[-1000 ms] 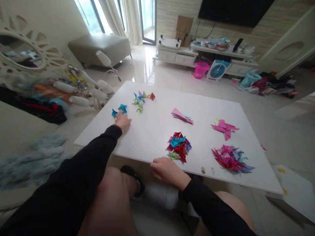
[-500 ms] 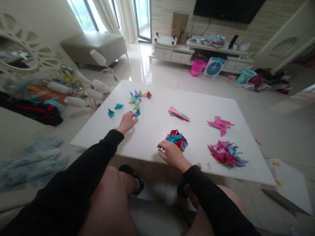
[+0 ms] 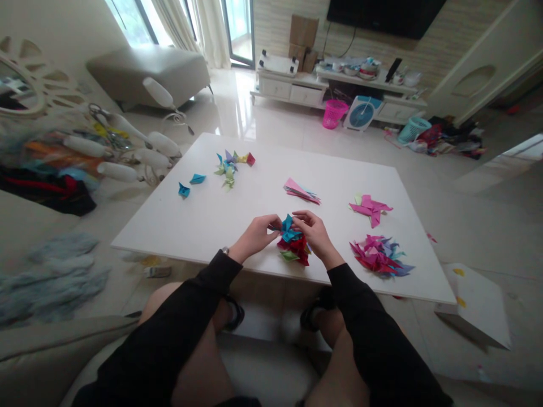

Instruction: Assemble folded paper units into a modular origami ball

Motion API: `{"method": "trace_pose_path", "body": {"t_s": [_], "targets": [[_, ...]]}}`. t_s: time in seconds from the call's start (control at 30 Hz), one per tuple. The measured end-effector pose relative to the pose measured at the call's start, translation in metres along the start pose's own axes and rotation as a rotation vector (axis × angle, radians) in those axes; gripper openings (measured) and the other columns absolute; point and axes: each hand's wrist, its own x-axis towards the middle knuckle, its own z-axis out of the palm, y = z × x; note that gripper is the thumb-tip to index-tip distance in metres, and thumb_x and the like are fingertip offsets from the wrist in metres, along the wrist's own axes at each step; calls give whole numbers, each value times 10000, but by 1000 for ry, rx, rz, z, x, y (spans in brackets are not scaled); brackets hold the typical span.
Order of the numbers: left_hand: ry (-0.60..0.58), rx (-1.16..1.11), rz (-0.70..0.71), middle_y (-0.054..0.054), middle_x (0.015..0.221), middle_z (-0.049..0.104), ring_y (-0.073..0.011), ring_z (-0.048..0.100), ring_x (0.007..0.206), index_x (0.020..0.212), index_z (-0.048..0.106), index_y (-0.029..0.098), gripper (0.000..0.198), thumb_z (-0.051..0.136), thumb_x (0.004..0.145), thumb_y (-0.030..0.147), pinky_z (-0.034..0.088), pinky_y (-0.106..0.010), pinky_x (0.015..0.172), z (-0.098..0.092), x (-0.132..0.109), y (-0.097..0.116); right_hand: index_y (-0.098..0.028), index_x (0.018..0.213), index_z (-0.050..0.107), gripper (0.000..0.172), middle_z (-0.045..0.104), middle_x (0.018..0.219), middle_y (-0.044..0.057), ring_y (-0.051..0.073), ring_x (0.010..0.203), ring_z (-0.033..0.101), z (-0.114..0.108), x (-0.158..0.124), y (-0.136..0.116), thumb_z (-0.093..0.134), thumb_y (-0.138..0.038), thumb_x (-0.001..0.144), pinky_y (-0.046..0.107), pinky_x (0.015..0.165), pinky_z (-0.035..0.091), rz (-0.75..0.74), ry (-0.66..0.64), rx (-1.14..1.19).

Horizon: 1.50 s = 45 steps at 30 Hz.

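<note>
My left hand (image 3: 257, 236) and my right hand (image 3: 313, 230) meet over a heap of red, blue and green folded paper pieces (image 3: 294, 250) near the front edge of the white table (image 3: 203, 220). Both hands pinch a blue folded paper piece (image 3: 288, 228) between them, just above the heap. Two small blue folded pieces (image 3: 190, 184) lie at the table's left side. A cluster of mixed-colour folded pieces (image 3: 232, 164) sits at the far left.
A flat stack of pink paper (image 3: 300, 191) lies mid-table, a pink folded shape (image 3: 370, 207) to its right, and a pink-purple heap (image 3: 376, 257) at the front right. A white lamp with bulbs (image 3: 127, 150) lies left of the table. White sheet (image 3: 475, 305) on the floor, right.
My left hand left the far-left pieces and came back to the centre with a blue piece. My right hand rose from the table edge onto the heap and joined it.
</note>
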Motion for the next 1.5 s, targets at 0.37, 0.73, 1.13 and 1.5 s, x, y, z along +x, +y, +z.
{"method": "trace_pose_path", "body": {"t_s": [0.37, 0.73, 1.13, 1.5], "targets": [[-118, 156, 117, -13, 822, 670, -151, 615, 787, 825, 618, 182, 153, 583, 795, 36, 487, -279, 770, 2, 6, -7, -190, 799, 694, 340, 694, 721, 22, 170, 658, 636, -7, 6, 6, 778, -515, 744, 284, 614, 512, -32, 29, -268], [-178, 213, 49, -30, 912, 690, -183, 638, 832, 1027, 605, 202, 124, 616, 907, 229, 489, -307, 764, 6, 5, -1, -187, 801, 741, 210, 725, 744, 35, 164, 652, 622, -12, -1, 5, 707, -395, 812, 279, 624, 487, -177, 60, -506], [-260, 305, 105, -42, 869, 688, -172, 611, 794, 911, 703, 190, 111, 595, 930, 208, 455, -284, 752, 4, 5, -4, -212, 772, 700, 247, 714, 786, 23, 159, 676, 601, -10, -10, -7, 650, -426, 885, 294, 687, 476, -265, 49, -642], [-489, 632, 296, -70, 933, 670, -231, 582, 990, 819, 751, 236, 111, 672, 888, 197, 405, -338, 815, 21, -3, -3, -213, 735, 668, 268, 694, 775, 13, 159, 672, 586, -15, -8, -5, 598, -395, 920, 302, 699, 450, -299, 132, -745]]}}
